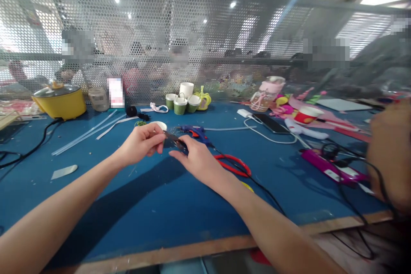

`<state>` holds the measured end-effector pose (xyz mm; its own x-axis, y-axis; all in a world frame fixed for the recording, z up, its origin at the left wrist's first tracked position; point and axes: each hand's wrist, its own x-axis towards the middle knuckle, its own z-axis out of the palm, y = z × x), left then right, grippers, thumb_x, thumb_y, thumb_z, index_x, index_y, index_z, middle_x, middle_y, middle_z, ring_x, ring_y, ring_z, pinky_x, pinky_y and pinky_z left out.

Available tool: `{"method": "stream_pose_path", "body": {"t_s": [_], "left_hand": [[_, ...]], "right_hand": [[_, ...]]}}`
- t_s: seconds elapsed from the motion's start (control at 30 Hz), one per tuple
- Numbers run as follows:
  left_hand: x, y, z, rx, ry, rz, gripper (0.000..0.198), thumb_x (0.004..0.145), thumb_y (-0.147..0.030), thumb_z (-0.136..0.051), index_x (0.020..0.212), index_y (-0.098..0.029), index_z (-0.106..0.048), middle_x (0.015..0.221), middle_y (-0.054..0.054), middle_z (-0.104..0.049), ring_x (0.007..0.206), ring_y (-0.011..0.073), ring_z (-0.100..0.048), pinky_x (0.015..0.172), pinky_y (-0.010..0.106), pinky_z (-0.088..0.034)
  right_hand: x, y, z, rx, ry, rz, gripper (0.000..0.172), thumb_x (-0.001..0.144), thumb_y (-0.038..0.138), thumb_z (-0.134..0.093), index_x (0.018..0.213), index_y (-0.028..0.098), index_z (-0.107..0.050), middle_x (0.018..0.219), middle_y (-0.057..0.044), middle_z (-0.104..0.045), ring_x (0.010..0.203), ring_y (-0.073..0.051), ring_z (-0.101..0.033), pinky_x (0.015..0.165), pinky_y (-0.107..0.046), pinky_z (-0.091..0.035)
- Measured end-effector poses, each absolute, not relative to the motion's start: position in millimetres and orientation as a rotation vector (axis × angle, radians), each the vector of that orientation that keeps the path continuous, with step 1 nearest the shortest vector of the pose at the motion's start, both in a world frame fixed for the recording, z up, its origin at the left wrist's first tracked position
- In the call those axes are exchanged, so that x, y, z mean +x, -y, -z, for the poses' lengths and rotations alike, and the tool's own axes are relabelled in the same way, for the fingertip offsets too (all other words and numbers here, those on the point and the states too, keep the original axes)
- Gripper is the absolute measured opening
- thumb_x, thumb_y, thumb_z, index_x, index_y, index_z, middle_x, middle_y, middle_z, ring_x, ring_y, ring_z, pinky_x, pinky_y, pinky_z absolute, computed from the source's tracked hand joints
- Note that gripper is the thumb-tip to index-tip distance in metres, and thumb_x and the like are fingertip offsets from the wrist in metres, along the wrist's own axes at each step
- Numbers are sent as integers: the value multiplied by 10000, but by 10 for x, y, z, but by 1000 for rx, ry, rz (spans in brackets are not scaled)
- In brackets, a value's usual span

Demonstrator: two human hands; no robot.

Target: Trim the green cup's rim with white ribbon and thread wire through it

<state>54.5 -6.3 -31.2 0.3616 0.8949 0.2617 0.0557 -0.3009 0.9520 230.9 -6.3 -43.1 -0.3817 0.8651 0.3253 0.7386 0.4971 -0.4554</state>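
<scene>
My left hand [144, 139] is closed in a pinch near the middle of the table. Whatever sits between its fingertips is too small to make out. Close against it, my right hand [199, 156] grips a dark, narrow tool [176, 139] whose tip reaches the left fingertips; its kind is unclear. Just behind the right hand lies a blue glue gun [201, 133] with an orange-red trigger. Red loops [236, 167] show beside my right wrist, partly hidden by the forearm. A small white round piece [159, 126] is partly covered by the left hand.
Green-and-white cups [180, 105] stand at the back, near a yellow pot [66, 102] and a jar [98, 99]. Clear glue sticks [85, 135] lie left. Rightward are a phone [271, 123], a purple power strip [330, 167], cables and another person's arm [390, 158].
</scene>
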Motion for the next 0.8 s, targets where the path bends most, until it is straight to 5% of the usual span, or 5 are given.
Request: {"method": "stream_pose_path", "body": {"t_s": [0.5, 0.8], "left_hand": [[468, 165, 401, 1044, -367, -675, 118, 712, -250, -624, 743, -170, -542, 414, -61, -456, 304, -2, -134, 300, 116, -149], [620, 176, 335, 1899, -1409, -1188, 131, 751, -222, -520, 641, -154, -500, 511, -34, -496, 452, 73, -431, 459, 195, -323]], "right_hand": [[2458, 27, 415, -742, 2390, -129, 235, 783, 333, -559, 936, 167, -492, 889, -84, -620, 813, -191, -587, 665, -285, -458], [2320, 3, 546, -1333, 2252, -100, 254, 775, 330, -568, 945, 148, -521, 913, -123, -630, 864, -258, -600, 703, -345, -455]]}}
